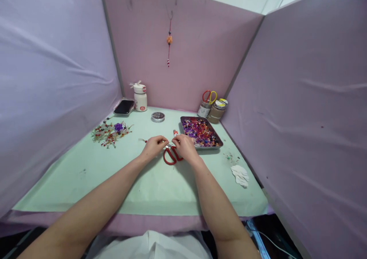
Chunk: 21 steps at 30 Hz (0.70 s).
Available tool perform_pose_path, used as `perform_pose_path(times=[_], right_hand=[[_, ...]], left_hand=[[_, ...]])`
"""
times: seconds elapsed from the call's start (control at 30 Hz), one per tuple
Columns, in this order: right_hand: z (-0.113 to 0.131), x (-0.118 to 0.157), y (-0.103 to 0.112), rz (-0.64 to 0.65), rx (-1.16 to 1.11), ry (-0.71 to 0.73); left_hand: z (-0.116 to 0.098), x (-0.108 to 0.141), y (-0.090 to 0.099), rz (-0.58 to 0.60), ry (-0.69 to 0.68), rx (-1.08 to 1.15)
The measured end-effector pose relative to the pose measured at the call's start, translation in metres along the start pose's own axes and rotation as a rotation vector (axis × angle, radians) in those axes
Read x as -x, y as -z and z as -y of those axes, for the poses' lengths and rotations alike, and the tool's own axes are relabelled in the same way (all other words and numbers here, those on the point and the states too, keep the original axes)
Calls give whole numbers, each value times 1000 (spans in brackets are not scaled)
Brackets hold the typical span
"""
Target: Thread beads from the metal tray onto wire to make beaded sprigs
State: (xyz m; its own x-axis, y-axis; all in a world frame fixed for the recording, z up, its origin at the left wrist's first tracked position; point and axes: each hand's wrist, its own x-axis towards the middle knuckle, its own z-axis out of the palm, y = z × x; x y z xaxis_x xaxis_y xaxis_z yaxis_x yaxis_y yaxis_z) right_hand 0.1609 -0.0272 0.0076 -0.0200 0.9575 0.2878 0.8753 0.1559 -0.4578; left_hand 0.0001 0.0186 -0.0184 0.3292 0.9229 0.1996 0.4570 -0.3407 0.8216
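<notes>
My left hand (154, 146) is closed in a pinch over the middle of the table. A thin beaded cord (143, 140) with a small red bead sticks out on its left side. Close beside it, my right hand (185, 146) also pinches, fingertips nearly meeting the left ones; what they grip is too small to make out. Red-handled scissors (169, 157) lie on the table just beneath both hands, partly covered by the right. A red and white stick-like object, perhaps a lighter (175, 132), lies just beyond the right fingers.
A tray (203, 149) of mixed beads stands right of my hands. Beaded strands (107, 135) lie left. Behind are a phone (124, 107), white bottle (140, 100), round case (158, 116), scissors jar (204, 109) and lidded jar (217, 113). White tissue (240, 175) lies right. A beaded pendant (169, 40) hangs behind.
</notes>
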Motion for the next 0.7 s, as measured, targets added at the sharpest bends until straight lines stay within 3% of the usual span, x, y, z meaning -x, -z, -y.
perform_pose_path(times=[0.1,0.23,0.37,0.5,0.7], right_hand=[[-9,0,18,-118,-110,-24],[-35,3,58,-270,-207,-62],[-68,0,93,-242,-190,-126],[-90,-17,94,-47,-194,-201],[-100,-35,49,528,-533,-297]], left_hand=[[1,-1,0,-21,13,-1],[2,-1,1,-52,8,58],[0,-3,6,-177,-95,60],[-2,-4,11,-272,-130,10],[0,-5,10,-279,-152,29]])
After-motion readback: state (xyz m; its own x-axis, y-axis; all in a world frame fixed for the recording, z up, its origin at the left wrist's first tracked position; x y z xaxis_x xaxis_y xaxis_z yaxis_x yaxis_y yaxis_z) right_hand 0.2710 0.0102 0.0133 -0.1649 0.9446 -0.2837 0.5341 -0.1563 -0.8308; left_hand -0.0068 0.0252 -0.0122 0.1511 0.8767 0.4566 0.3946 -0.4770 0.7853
